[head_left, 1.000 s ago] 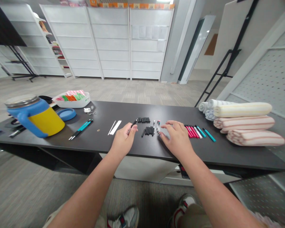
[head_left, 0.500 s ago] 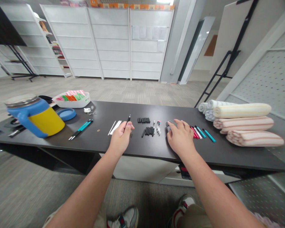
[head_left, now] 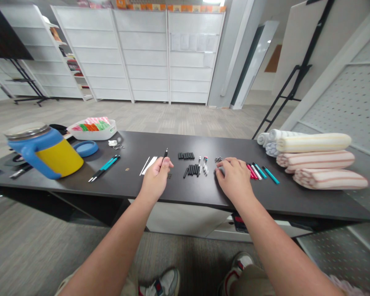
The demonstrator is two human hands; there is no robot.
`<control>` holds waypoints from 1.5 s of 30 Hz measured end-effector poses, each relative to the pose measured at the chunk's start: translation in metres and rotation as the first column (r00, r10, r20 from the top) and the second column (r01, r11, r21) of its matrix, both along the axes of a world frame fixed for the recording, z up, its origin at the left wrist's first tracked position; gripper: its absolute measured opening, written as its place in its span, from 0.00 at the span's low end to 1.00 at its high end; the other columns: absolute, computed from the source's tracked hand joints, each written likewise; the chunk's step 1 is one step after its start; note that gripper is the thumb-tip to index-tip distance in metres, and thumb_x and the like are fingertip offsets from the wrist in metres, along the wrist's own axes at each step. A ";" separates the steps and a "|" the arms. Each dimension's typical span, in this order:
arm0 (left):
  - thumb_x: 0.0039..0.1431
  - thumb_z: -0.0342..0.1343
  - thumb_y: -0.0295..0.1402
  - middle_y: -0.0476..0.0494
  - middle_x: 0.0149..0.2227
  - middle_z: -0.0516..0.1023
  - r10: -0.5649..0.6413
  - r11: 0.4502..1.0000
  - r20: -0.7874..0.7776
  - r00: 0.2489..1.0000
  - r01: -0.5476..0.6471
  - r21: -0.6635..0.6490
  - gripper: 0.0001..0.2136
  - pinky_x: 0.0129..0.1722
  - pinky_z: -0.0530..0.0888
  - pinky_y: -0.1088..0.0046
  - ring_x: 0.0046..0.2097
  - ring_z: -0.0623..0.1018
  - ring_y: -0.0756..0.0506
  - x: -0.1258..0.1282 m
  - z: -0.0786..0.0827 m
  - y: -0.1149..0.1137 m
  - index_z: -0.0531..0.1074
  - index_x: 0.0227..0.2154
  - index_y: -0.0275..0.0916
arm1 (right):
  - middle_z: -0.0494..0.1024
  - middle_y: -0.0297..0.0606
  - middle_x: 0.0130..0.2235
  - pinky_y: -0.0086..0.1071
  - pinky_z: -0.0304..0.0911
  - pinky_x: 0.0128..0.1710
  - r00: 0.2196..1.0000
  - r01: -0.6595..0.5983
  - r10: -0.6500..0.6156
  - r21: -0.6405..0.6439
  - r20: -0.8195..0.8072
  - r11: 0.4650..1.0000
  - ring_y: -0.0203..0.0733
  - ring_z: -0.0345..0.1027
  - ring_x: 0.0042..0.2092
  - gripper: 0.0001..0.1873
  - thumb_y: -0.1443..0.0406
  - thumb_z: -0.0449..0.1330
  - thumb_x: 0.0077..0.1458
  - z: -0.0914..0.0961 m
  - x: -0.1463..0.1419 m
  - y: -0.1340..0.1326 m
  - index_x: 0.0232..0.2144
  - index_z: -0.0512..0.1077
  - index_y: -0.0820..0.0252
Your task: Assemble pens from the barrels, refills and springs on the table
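Note:
My left hand [head_left: 156,174] is closed around a slim black pen barrel [head_left: 165,153], its narrow end pointing up and away from me. Over the table to the right, my right hand [head_left: 234,176] hovers low, palm down, with bent fingers and a gap between thumb and index finger. Just beyond its fingertips lies a small heap of silver pen parts [head_left: 218,159]. Between my hands are a row of short black pieces [head_left: 186,156], several black grip tubes [head_left: 193,170] and small white parts [head_left: 205,169]. White refills [head_left: 149,165] lie beside my left hand.
Red, white and teal barrels [head_left: 263,172] lie right of my right hand, before rolled towels [head_left: 323,158]. On the left are teal-and-black pens [head_left: 105,167], a blue-and-yellow mug [head_left: 54,154], its blue lid [head_left: 86,148] and a white basket [head_left: 94,135]. The dark table [head_left: 179,191] runs across.
My right hand has drawn back slightly from the silver parts, which show more fully now, and its fingers sit closer together. My left hand still holds the black barrel, nearly in place.

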State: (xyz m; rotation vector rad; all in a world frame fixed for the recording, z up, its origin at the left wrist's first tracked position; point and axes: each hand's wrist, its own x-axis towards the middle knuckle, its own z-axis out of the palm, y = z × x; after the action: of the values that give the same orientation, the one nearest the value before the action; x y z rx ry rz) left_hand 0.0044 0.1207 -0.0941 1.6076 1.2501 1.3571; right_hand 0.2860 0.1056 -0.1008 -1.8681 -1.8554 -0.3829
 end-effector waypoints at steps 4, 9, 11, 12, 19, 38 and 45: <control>0.72 0.47 0.56 0.53 0.22 0.60 0.001 1.000 -0.029 1.000 -0.001 0.007 0.23 0.23 0.58 0.75 0.22 0.60 0.50 0.000 0.001 -0.001 0.73 0.34 0.40 | 0.82 0.44 0.42 0.44 0.60 0.45 1.000 -0.024 0.024 -0.074 -0.007 0.997 0.56 0.69 0.48 0.07 0.60 0.61 0.66 -0.001 0.003 0.003 0.38 0.78 0.55; 0.73 0.45 0.54 0.53 0.22 0.60 0.014 1.000 -0.129 0.992 -0.011 0.028 0.23 0.26 0.60 0.73 0.24 0.63 0.48 0.000 0.005 -0.005 0.73 0.35 0.41 | 0.83 0.42 0.37 0.41 0.60 0.44 0.997 -0.071 0.069 -0.083 -0.019 0.994 0.53 0.69 0.44 0.07 0.61 0.63 0.65 -0.007 0.007 0.008 0.37 0.79 0.55; 0.74 0.45 0.53 0.53 0.22 0.62 0.027 0.999 -0.203 0.979 -0.017 0.049 0.22 0.28 0.61 0.72 0.26 0.65 0.48 0.000 0.007 -0.008 0.73 0.35 0.41 | 0.83 0.41 0.36 0.41 0.60 0.44 0.996 -0.089 0.088 -0.076 -0.018 0.993 0.53 0.69 0.43 0.06 0.61 0.63 0.65 -0.008 0.008 0.008 0.36 0.79 0.55; 0.74 0.45 0.52 0.53 0.23 0.64 0.030 0.998 -0.241 0.970 -0.016 0.061 0.22 0.29 0.61 0.72 0.26 0.66 0.48 0.000 0.008 -0.009 0.74 0.36 0.42 | 0.83 0.41 0.36 0.42 0.60 0.44 0.995 -0.102 0.101 -0.069 -0.019 0.992 0.53 0.70 0.42 0.06 0.62 0.63 0.65 -0.007 0.008 0.008 0.36 0.79 0.56; 0.77 0.44 0.45 0.49 0.30 0.73 -0.064 0.967 -0.554 0.830 0.188 0.170 0.19 0.35 0.64 0.70 0.34 0.73 0.46 0.009 0.011 -0.016 0.72 0.35 0.40 | 0.84 0.40 0.38 0.40 0.65 0.45 0.892 -0.295 0.328 0.149 -0.312 0.944 0.49 0.72 0.42 0.09 0.58 0.64 0.65 0.008 -0.002 -0.012 0.37 0.81 0.55; 0.77 0.46 0.44 0.45 0.39 0.77 0.015 0.918 -0.864 0.504 0.336 0.212 0.15 0.34 0.67 0.70 0.39 0.78 0.43 0.020 0.005 -0.023 0.72 0.40 0.41 | 0.82 0.37 0.37 0.35 0.68 0.39 0.663 -0.513 0.478 0.115 -0.576 0.851 0.43 0.73 0.39 0.06 0.62 0.66 0.62 0.011 -0.034 -0.032 0.40 0.83 0.52; 0.77 0.48 0.42 0.44 0.40 0.77 0.016 0.912 -0.867 0.498 0.348 0.217 0.13 0.38 0.68 0.69 0.42 0.77 0.43 0.019 0.007 -0.024 0.74 0.42 0.41 | 0.83 0.37 0.37 0.36 0.69 0.39 0.726 -0.502 0.461 0.064 -0.511 0.862 0.44 0.75 0.38 0.07 0.60 0.65 0.64 0.011 -0.034 -0.032 0.41 0.83 0.51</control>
State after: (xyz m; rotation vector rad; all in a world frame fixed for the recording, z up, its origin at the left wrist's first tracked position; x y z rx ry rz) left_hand 0.0232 0.0965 -0.0867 2.8123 1.3162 0.6104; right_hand 0.2519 0.0736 -0.0894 -1.2685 -1.8844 0.3498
